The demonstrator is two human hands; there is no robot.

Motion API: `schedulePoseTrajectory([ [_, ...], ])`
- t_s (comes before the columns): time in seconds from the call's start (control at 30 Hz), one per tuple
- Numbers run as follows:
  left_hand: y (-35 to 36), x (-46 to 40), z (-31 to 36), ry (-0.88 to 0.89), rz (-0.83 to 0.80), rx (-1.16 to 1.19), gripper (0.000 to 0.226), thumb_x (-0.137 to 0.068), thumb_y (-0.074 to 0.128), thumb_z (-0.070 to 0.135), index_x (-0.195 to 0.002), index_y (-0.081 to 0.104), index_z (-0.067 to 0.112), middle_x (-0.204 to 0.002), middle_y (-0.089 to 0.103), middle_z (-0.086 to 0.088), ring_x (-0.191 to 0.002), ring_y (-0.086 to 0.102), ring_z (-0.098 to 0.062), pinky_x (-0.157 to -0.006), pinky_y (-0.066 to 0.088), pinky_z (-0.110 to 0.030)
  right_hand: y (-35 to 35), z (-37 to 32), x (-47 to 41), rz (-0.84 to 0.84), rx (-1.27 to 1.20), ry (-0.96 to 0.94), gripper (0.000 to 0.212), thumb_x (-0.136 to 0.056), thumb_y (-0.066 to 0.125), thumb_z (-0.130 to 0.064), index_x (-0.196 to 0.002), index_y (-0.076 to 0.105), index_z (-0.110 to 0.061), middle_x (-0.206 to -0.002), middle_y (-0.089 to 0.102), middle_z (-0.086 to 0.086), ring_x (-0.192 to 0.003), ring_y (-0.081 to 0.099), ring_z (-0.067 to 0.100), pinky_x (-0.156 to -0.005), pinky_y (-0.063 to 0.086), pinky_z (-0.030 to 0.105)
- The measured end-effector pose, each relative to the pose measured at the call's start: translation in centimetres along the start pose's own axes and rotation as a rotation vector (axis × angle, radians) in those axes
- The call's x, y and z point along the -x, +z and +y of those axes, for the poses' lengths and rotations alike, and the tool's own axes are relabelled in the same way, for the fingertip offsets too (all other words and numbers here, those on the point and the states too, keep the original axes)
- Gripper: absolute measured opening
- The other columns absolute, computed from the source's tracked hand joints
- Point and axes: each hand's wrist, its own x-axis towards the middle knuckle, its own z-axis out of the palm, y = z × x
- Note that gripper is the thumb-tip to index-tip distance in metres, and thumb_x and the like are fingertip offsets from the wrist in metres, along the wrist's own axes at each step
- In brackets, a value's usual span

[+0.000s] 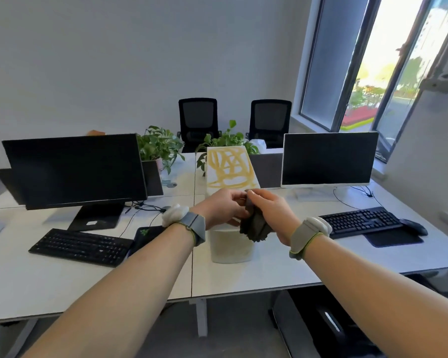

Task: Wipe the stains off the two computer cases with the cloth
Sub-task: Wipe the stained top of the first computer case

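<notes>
From the head view, a white computer case (230,174) stood at the middle of the bench (282,270), its top scrawled with yellow stains (229,167) and not yet wiped. Only this one case could be made out for certain; a dark box (331,324) under the bench at five o'clock might have been the second, though that was too unclear to tell. Both hands met over the near end of the case: the left hand (224,208) pinched the upper edge of a dark cloth (254,223) while the right hand (268,205) gripped it from the other side, so both were clamped on the cloth, which hung bunched between them. The person was probably folding or readying it. A black monitor (75,171) sat at ten o'clock, a white-framed monitor (329,158) at two o'clock, potted plants (161,146) at twelve. The likely trouble from here: a bunched cloth could smear the yellow marks instead of lifting them, and a hard push along the tall, narrow case could shove it back into the plants.
</notes>
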Motion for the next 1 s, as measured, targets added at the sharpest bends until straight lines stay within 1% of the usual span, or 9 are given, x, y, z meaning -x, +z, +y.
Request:
schedulePoseTrajectory([
  [0.1, -1.6, -1.6, -1.6, 0.017, -0.102, 0.139, 0.047, -0.094, 0.065, -0.002, -0.138, 0.062, 0.014, -0.119, 0.075, -0.007, -0.101, 0.074, -0.027, -0.083, 0.062, -0.041, 1.6, 0.9, -2.2, 0.121, 0.060, -0.005, 0.029, -0.096, 0.067, -0.034, -0.125, 0.070, -0.033, -0.109, 0.074, -0.004, -0.101, 0.071, 0.018, -0.094, 0.059, 0.045],
  [0.17, -2.2, -2.5, -2.1, 0.012, 0.016, 0.086, 0.043, -0.094, 0.066, 0.002, -0.135, 0.064, 0.012, -0.110, 0.077, -0.008, -0.091, 0.074, -0.025, -0.083, 0.063, -0.046, 1.5, 1.0, -2.9, 0.165, 0.119, -0.001, 0.029, -0.095, 0.065, -0.022, -0.124, 0.071, -0.027, -0.107, 0.073, 0.000, -0.098, 0.070, 0.020, -0.093, 0.059, 0.044],
  [0.23, -3.4, -3.7, -2.7, 0.053, 0.235, -0.173, 0.029, -0.095, 0.065, 0.012, -0.124, 0.071, 0.010, -0.103, 0.075, -0.008, -0.083, 0.073, -0.023, -0.080, 0.063, -0.046, 1.1, 1.2, -3.8, 0.202, 0.259, -0.007, 0.027, -0.095, 0.062, -0.019, -0.120, 0.072, -0.025, -0.101, 0.073, 0.000, -0.094, 0.070, 0.022, -0.089, 0.060, 0.043],
  [0.3, -4.9, -4.9, -4.0, 0.108, 0.410, -0.646, 0.026, -0.096, 0.057, 0.019, -0.114, 0.075, 0.015, -0.104, 0.074, -0.005, -0.089, 0.069, -0.024, -0.081, 0.060, -0.042, 0.3, 1.2, -4.4, 0.266, 0.469, -0.049, 0.026, -0.096, 0.059, -0.021, -0.117, 0.072, -0.028, -0.102, 0.072, -0.005, -0.091, 0.068, 0.020, -0.086, 0.059, 0.038],
  [0.37, -6.0, -6.1, -5.8, 0.141, 0.450, -0.984, 0.028, -0.096, 0.050, 0.019, -0.110, 0.073, 0.016, -0.107, 0.068, -0.003, -0.098, 0.063, -0.026, -0.082, 0.057, -0.042, -0.7, 1.4, -5.3, 0.328, 0.579, -0.097, 0.023, -0.097, 0.055, -0.023, -0.107, 0.074, -0.031, -0.104, 0.070, -0.003, -0.078, 0.069, 0.022, -0.073, 0.062, 0.038],
  [0.47, -6.6, -7.3, -8.0, 0.206, 0.431, -1.163, 0.026, -0.094, 0.049, 0.016, -0.104, 0.072, 0.014, -0.105, 0.061, -0.003, -0.100, 0.057, -0.026, -0.081, 0.055, -0.041, -1.6, 1.5, -6.8, 0.373, 0.660, -0.140, 0.022, -0.102, 0.049, -0.031, -0.103, 0.070, -0.030, -0.117, 0.046, 0.001, -0.066, 0.065, 0.028, -0.051, 0.060, 0.036],
  [0.6, -6.1, -8.0, -9.4, 0.152, 0.449, -1.171, 0.029, -0.088, 0.049, 0.012, -0.104, 0.074, 0.015, -0.103, 0.066, -0.001, -0.096, 0.061, -0.024, -0.079, 0.054, -0.037, -1.8, 1.5, -8.9, 0.311, 0.867, -0.236, 0.022, -0.103, 0.043, -0.036, -0.109, 0.064, -0.033, -0.113, 0.036, -0.006, -0.069, 0.059, 0.022, -0.051, 0.055, 0.030],
  [0.77, -4.6, -8.2, -8.8, 0.046, 0.510, -1.195, 0.024, -0.082, 0.051, 0.010, -0.089, 0.072, 0.016, -0.091, 0.065, -0.001, -0.085, 0.061, -0.024, -0.074, 0.051, -0.034, -1.7, 1.9, -11.4, 0.142, 0.967, -0.455, 0.025, -0.100, 0.050, -0.026, -0.122, 0.062, -0.032, -0.117, 0.051, -0.010, -0.083, 0.059, 0.018, -0.069, 0.055, 0.031],
  [1.0, -1.9, -8.3, -4.8, -0.124, 0.456, -1.433, 0.015, -0.081, 0.050, 0.010, -0.076, 0.064, 0.013, -0.076, 0.056, -0.005, -0.071, 0.050, -0.024, -0.066, 0.037, -0.031, -2.3, 5.4, -13.0, -0.060, 1.139, -0.526, 0.017, -0.094, 0.063, -0.020, -0.111, 0.064, -0.024, -0.112, 0.051, -0.001, -0.071, 0.053, 0.027, -0.060, 0.041, 0.031],
])
